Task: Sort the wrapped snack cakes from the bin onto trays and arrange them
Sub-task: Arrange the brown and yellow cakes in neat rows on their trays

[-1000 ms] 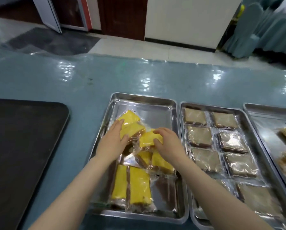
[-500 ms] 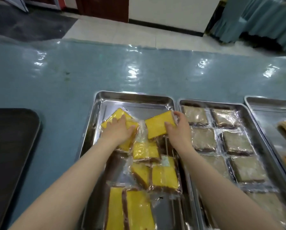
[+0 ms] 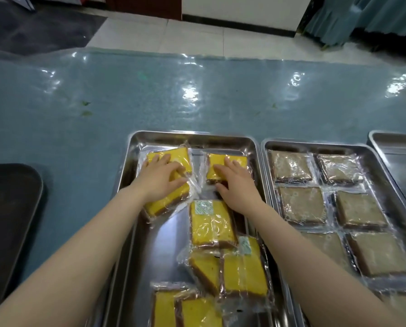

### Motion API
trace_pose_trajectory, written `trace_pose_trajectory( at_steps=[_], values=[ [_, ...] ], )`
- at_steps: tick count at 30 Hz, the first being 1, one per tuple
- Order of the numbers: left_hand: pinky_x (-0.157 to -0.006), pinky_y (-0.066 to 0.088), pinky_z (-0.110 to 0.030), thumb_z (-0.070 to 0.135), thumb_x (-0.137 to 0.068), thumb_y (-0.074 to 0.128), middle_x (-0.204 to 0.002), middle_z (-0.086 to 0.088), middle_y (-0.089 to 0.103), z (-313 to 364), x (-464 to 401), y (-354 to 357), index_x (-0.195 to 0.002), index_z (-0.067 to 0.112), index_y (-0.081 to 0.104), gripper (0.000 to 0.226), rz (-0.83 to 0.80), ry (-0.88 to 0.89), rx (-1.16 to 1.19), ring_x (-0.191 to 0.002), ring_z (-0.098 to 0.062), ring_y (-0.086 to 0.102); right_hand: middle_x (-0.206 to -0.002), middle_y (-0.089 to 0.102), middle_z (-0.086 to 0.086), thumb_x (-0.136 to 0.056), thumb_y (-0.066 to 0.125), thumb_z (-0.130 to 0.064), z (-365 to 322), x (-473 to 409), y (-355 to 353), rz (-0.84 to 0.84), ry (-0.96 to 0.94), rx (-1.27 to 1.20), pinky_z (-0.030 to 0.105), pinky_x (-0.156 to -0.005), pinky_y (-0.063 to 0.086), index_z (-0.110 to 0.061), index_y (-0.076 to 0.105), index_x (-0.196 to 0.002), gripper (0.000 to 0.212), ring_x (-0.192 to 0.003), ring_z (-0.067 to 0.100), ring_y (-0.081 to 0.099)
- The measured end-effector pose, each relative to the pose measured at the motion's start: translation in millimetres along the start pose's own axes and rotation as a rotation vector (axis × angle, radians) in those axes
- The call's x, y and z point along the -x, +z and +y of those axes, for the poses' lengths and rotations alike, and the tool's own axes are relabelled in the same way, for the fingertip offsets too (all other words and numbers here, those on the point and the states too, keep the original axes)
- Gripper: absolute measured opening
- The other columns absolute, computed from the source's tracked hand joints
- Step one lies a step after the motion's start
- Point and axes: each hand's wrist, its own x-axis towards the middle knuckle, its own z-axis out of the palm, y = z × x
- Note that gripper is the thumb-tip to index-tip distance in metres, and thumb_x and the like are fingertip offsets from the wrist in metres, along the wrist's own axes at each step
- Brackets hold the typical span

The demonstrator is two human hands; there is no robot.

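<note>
Head view looks down on a steel tray (image 3: 136, 161) with a raised rim, shiny and rectangular, set on a blue bench (image 3: 79, 138) under glossy clear film. Inside it lie yellow snack cakes in crinkled clear wrap, each a flat square slab with a dark brown edge. The left hand (image 3: 160, 179) lies flat with straight fingers on the far-left yellow cake (image 3: 180, 156), which sits partly over another tilted yellow cake (image 3: 164, 204) beneath the wrist. The right hand (image 3: 236, 182) presses open-palmed on the far-right yellow cake (image 3: 215, 165) near the tray's back corner; neither hand curls round anything. Just behind the right wrist lies a middle yellow cake (image 3: 210, 225) with a small pale label at its far edge. Nearer the camera four more yellow pieces (image 3: 242, 272) overlap loosely.

Beside it on the right, touching rim to rim, a second steel tray (image 3: 315, 143) holds brown-grey wrapped cakes (image 3: 301, 204) in neat rows of two, their film wrinkled and glinting. A third steel tray (image 3: 395, 140) shows at the right edge. At the left edge a dark, matte, round-cornered tray (image 3: 11, 208) lies on the bench.
</note>
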Motion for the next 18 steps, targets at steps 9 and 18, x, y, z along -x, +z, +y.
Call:
trace_pose_trajectory(
  at_steps=[9,18],
  values=[
    [-0.115,0.000,-0.044,0.043,-0.089,0.055,-0.156,-0.008,0.020,3,0,2,-0.091,0.032,0.058,0.012,0.116,0.013,0.044,-0.145,-0.030,0.002,-0.154,-0.031,0.000,-0.096,0.022,-0.059,-2,-13,13,-0.096,-0.041,0.222,0.050,-0.104,-0.025,-0.041,-0.012,-0.149,0.065,-0.137,0.029,-0.035],
    [-0.114,-0.003,-0.050,0.062,-0.090,0.033,-0.157,-0.014,-0.009,23,-12,41,-0.150,0.024,-0.006,0.081,0.142,-0.124,-0.232,-0.142,-0.039,-0.009,-0.148,-0.042,0.003,-0.084,0.023,-0.077,1,-18,17,-0.226,-0.002,0.264,0.064,-0.105,-0.022,-0.049,-0.024,-0.142,0.079,-0.132,0.033,-0.042]
  ],
)
